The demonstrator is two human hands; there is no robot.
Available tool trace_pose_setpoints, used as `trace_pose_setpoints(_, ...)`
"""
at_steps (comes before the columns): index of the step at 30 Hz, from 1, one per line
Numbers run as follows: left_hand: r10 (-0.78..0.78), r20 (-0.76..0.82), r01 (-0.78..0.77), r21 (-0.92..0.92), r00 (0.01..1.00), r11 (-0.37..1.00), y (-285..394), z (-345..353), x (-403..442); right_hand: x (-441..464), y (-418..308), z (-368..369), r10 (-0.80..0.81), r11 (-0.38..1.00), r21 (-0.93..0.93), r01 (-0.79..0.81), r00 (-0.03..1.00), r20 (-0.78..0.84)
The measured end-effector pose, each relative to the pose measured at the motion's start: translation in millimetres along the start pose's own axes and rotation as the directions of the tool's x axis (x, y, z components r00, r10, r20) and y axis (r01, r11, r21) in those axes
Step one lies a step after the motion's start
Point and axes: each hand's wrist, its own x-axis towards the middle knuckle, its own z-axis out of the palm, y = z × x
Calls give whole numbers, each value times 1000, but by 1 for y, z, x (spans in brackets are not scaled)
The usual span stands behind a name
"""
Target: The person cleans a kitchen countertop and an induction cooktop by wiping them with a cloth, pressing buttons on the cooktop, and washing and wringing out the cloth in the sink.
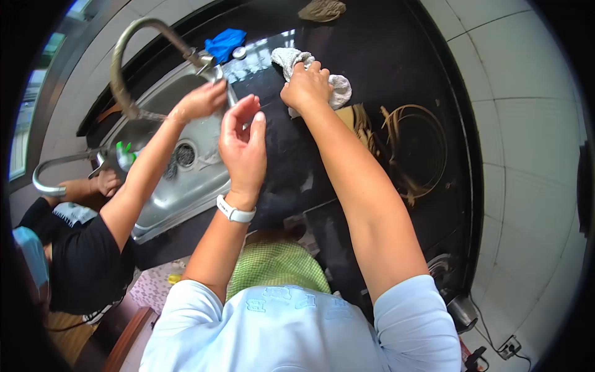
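A white cloth (pixel 339 92) lies bunched on the black counter (pixel 285 149), and my right hand (pixel 308 87) presses on it with the fingers over the fabric. Close to the sink's right edge, my left hand (pixel 242 146) is raised, palm turned inward, fingers curved and apart from the thumb, with nothing in it. A white band (pixel 235 209) circles my left wrist. Next to the cloth, nearer to me, is a yellowish flat item (pixel 354 121), partly hidden by my right forearm.
A co-worker's hand (pixel 203 99) reaches over the steel sink (pixel 162 201) near the curved faucet (pixel 116 68). A blue cloth (pixel 225 44) and a small white lid (pixel 239 53) lie behind. A brown cloth (pixel 322 10) is at the back, a coiled cord (pixel 445 149) at the right.
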Motion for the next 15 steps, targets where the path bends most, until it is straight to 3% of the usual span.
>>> trace_pose_setpoints(5, -65, 43, 64, 36, 997, 997, 18, -71, -73, -59, -28, 24, -8, 992, 128, 2, 999, 50)
trace_pose_setpoints(11, -175, 37, 174, 38, 984, 984, 25, -147, -148, -136, -21, 40, -3, 993, 119, 2, 1000, 12)
trace_pose_setpoints(15, -229, 33, 225, 88, 973, 970, 31, -176, -182, -200, 9, 51, -92, 990, 103, 97, 995, -47)
